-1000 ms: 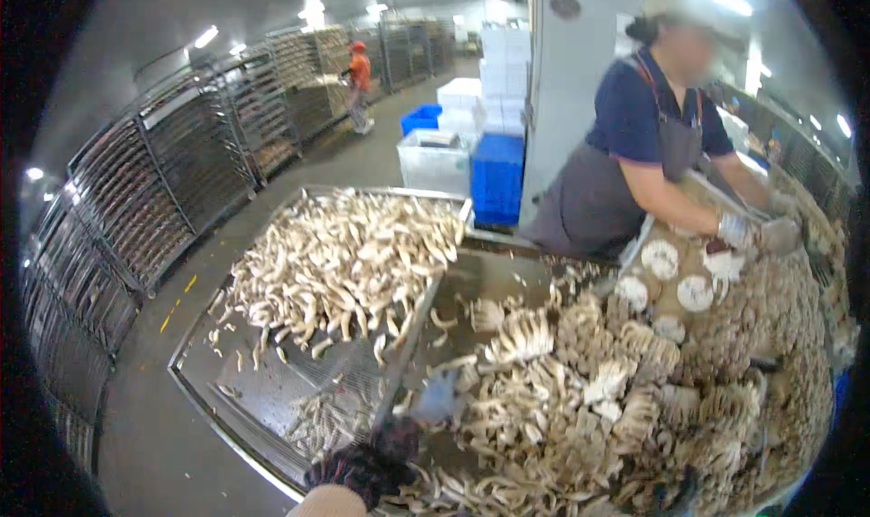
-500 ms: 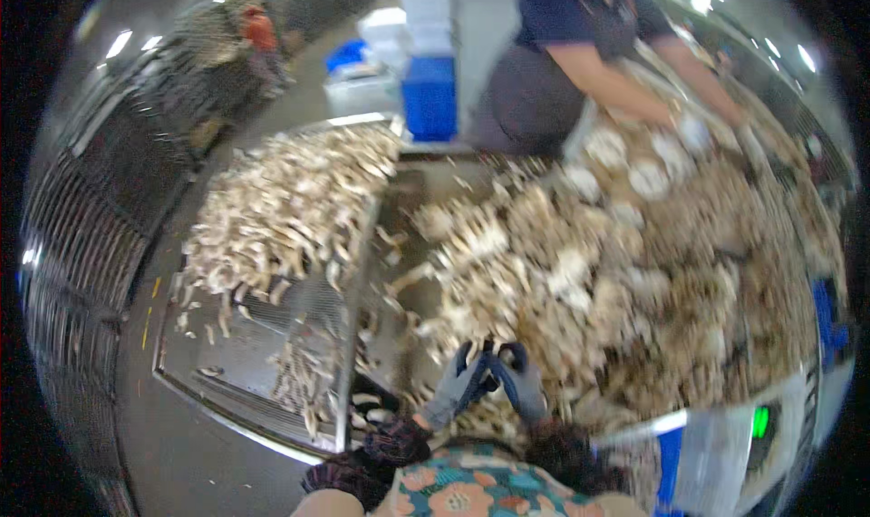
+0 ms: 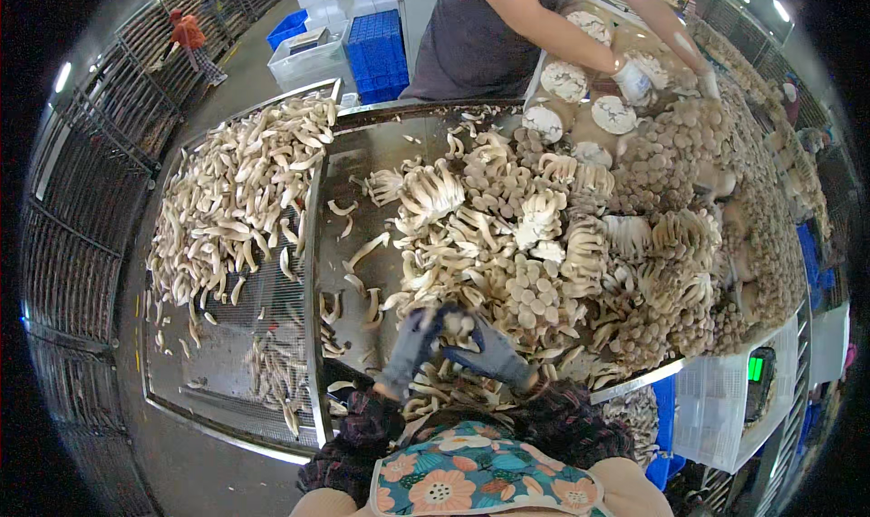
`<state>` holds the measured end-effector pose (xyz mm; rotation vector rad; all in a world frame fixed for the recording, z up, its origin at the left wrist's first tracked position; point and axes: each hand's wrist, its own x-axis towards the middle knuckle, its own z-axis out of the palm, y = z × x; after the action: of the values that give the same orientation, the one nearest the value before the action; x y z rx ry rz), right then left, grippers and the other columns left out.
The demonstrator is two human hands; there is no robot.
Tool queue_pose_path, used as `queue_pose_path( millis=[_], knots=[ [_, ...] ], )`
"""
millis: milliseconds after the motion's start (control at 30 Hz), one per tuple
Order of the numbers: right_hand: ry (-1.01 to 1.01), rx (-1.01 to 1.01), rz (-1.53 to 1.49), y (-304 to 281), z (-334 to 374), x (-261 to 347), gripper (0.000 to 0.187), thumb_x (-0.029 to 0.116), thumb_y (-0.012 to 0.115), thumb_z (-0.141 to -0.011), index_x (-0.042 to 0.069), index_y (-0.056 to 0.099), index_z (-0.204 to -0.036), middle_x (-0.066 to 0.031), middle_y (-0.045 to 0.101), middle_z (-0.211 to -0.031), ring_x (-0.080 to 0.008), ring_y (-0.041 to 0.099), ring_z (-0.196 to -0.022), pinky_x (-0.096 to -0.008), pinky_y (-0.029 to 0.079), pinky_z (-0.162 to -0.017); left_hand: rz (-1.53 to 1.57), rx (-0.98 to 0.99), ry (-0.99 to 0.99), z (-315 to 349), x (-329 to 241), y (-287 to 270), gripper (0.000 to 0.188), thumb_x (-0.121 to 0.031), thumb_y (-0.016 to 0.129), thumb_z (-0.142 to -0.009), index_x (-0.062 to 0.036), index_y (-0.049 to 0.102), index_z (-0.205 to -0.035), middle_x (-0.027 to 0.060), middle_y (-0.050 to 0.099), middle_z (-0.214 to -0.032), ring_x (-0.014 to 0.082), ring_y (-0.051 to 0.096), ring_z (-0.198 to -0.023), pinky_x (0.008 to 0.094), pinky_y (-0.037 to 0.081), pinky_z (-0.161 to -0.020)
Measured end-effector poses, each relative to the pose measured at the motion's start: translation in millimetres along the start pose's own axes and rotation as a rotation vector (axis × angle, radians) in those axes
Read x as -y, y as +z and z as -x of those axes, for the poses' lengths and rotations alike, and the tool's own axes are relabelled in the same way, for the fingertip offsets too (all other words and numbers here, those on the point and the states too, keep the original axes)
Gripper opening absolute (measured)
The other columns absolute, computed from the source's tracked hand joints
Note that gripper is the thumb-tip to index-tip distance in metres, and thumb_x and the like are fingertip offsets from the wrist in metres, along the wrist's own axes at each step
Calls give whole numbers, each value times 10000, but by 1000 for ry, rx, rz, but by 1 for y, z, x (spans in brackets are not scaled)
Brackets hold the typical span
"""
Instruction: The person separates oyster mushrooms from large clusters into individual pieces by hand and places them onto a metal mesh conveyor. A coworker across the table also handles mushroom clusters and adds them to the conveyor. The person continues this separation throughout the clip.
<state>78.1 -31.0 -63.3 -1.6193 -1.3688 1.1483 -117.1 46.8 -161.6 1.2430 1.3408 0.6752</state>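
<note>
My left hand [image 3: 410,349], in a grey-blue glove, curls its fingers round pale mushrooms [image 3: 459,323] at the near edge of a large heap. My right hand [image 3: 494,354], gloved alike, closes on the same mushrooms from the other side. Fingertips and mushrooms are partly blurred, so how many are held is hard to make out. Ahead lie mushroom clusters [image 3: 533,290] with brown caps and thick pale stems, some still joined at the base. Loose mushrooms also lie below my wrists.
Left of a metal divider [image 3: 317,272], a mesh tray [image 3: 281,313] bears many single mushrooms [image 3: 240,191]. Across the table a co-worker's gloved hands [image 3: 634,80] handle white-based mushroom blocks [image 3: 614,115]. Blue crates [image 3: 373,59] stand behind; a scale with a green display [image 3: 756,369] sits at right.
My view has shifted, so the table and co-worker appear further left and higher. My hands have moved slightly apart, the left one further left, with mushrooms between them.
</note>
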Motion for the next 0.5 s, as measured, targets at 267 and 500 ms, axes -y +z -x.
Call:
queue_pose_path(
  millis=[267,500],
  knots=[
    [29,-883,108,-85,76,-32,381,106,653,-845,12,545,-1197,-144,551,-1191,-228,535,-1080,-331,454,-889,-603,34,752,25,-176,71,694,-263,746,-734,-97,442,-1336,188,495,-1219,344,521,-1088,454,450,-923],
    [-15,-447,54,-78,-16,-7,435,170,606,-885,12,477,-1269,-172,482,-1276,-290,476,-1169,-372,366,-1001,-602,466,835,-30,-108,144,616,-371,515,-880,-175,321,-1431,144,237,-1494,303,342,-1324,445,347,-1064]
  ],
)
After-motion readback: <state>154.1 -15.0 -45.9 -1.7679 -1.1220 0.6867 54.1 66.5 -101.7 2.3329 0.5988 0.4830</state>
